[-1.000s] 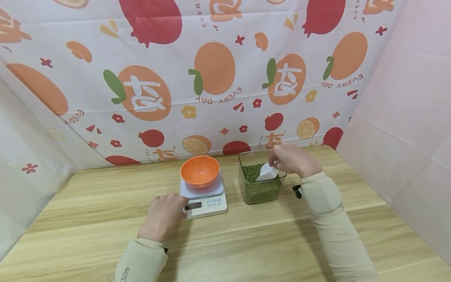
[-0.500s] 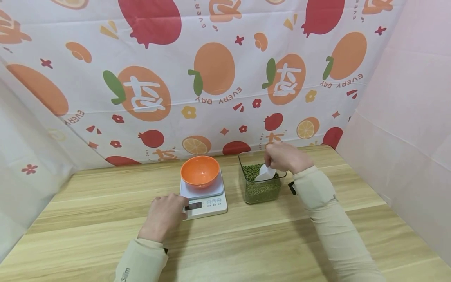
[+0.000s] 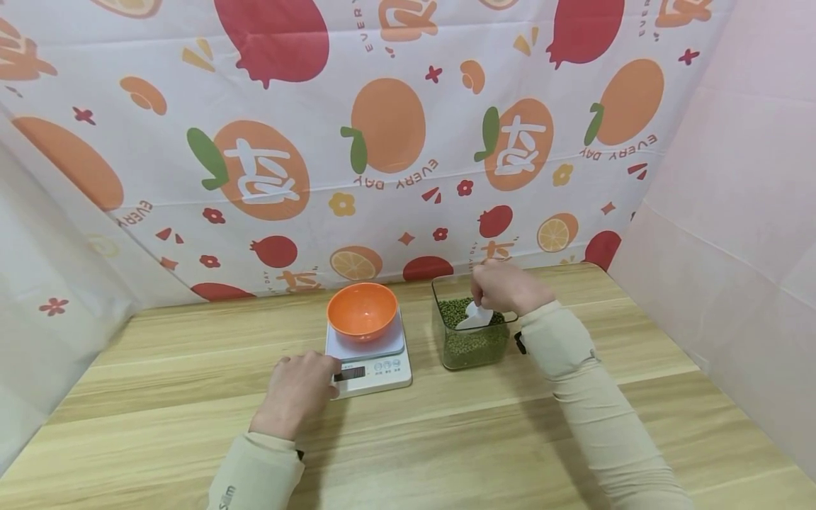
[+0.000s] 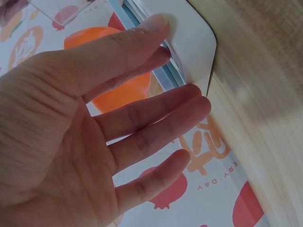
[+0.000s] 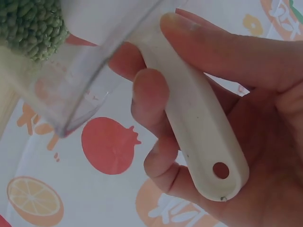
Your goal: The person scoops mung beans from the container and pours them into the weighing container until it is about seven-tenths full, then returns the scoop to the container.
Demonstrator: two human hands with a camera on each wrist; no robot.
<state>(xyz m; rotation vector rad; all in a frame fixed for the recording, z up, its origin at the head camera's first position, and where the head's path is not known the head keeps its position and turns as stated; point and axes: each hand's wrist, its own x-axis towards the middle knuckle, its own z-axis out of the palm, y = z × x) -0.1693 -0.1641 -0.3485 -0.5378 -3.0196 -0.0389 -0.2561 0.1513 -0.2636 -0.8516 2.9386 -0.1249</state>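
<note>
An orange bowl (image 3: pixel 362 312) sits on the platform of a white kitchen scale (image 3: pixel 373 382). At the scale's front left corner rests my left hand (image 3: pixel 298 389); in the left wrist view the fingers of this hand (image 4: pixel 90 118) are extended, touching the edge of the scale (image 4: pixel 196 42). My right hand (image 3: pixel 510 287) grips a white scoop (image 3: pixel 474 316) whose bowl is down in the green beans (image 3: pixel 454 310) inside a clear container (image 3: pixel 474 350). Seen from the right wrist, thumb and fingers of the hand (image 5: pixel 246 94) close round the scoop's handle (image 5: pixel 199 123).
All of this stands on a wooden table (image 3: pixel 408 453). Behind it hangs a white cloth with fruit prints (image 3: pixel 446 127), and a pale cloth (image 3: pixel 733 212) lines the right side. The container stands right of the scale, with a gap between them.
My right hand has moved left over the container, and the scoop has shifted left through the beans with it. The left hand, scale and bowl have stayed in place.
</note>
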